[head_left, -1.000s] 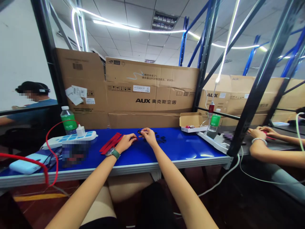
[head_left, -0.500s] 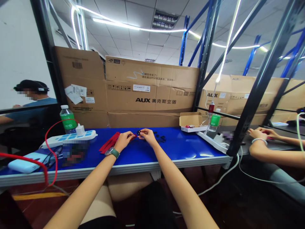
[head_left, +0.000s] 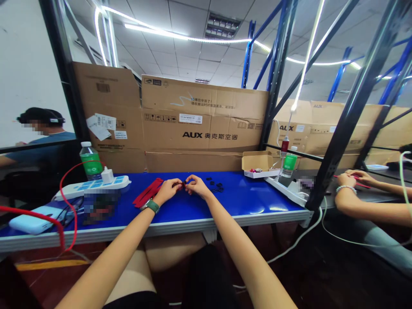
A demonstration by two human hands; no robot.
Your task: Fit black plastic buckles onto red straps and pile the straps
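My left hand, with a watch on its wrist, is closed in a pinch on the end of a red strap. Fingertip to fingertip with it, my right hand grips a small black buckle, now mostly covered by the fingers. Where strap and buckle meet, I cannot tell whether one passes through the other. A bundle of red straps lies on the blue tabletop beside and partly behind my left hand. Several small black buckles are scattered just right of my right hand.
On the left are a power strip, a green-labelled bottle and a light-blue power bank with cables. An open small box stands at the back right, near another power strip. A co-worker's hands are farther right.
My right hand has moved slightly left, bringing the black buckle against the red strap end at my left fingertips. The buckle shows less now. The straps on the table stay put.
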